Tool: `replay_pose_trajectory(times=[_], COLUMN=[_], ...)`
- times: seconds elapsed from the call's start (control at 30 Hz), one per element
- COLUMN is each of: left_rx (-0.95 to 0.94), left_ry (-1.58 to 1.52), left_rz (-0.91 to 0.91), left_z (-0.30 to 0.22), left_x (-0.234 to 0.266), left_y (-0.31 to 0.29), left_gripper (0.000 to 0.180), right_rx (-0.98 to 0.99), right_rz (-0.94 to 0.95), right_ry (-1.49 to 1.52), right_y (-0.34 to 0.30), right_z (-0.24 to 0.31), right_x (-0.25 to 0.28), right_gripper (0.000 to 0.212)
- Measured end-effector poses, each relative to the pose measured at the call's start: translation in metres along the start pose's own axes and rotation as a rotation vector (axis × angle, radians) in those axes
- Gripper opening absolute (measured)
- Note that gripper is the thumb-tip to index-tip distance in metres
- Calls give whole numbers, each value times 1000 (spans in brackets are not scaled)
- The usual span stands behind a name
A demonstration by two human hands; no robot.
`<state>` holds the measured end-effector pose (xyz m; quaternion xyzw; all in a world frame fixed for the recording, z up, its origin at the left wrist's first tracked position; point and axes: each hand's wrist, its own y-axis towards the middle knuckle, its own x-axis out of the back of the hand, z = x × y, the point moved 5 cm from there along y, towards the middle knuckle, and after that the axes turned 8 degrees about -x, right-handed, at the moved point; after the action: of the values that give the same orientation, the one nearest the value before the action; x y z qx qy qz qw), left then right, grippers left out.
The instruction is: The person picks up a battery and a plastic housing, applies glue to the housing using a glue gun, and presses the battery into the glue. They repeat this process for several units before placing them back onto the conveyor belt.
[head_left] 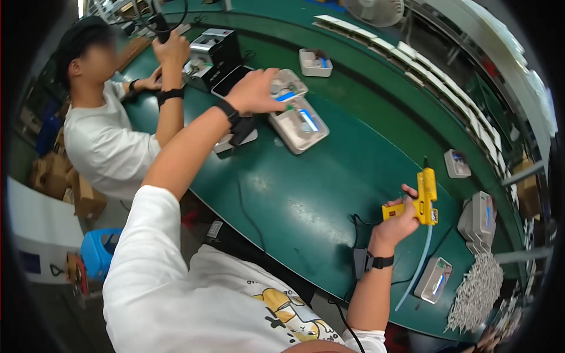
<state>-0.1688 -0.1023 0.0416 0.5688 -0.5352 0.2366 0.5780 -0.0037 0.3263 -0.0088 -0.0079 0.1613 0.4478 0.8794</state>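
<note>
My right hand (399, 225) is wrapped round the handle of a yellow glue gun (426, 200), whose dark nozzle points away from me. A long, pale glue stick (419, 273) hangs from its back end. On the left, my outstretched left hand (256, 92) has its thumb and fingers apart, over the left side of a small white tray (296, 81) with small parts in it. Whether it touches the tray I cannot tell. Just nearer stands a second white tray (294, 138), with a blue-and-white piece (308, 120) and a small green bit near my thumb.
A co-worker (112, 129) at the left raises a hand on a black-handled tool (158, 26). Beside them stands a black-and-silver machine (219, 56). More trays (436, 281) and a heap of thin pale pieces (478, 291) lie right. A black cord (253, 217) crosses the green table (306, 217).
</note>
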Motion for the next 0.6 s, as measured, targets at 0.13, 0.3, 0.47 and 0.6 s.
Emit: replay_pose_trajectory(times=[0.13,0.3,0.47,0.6], left_rx=[9,-121,-345,-506], left_ry=[-85,-62,43,-40], left_rz=[171,-26,-92,-28], left_z=[11,-34,-108,-132], left_x=[-6,9,23,14], left_y=[-2,-37,-92,-107], left_gripper=[89,66,43,43], right_rx=[-18,-66,-90,-102], right_rz=[26,29,30,35], right_ry=[25,41,66,80], right_y=[1,4,7,7], right_z=[-4,-4,-8,-9], right_x=[5,8,11,8], right_gripper=[24,22,22,22])
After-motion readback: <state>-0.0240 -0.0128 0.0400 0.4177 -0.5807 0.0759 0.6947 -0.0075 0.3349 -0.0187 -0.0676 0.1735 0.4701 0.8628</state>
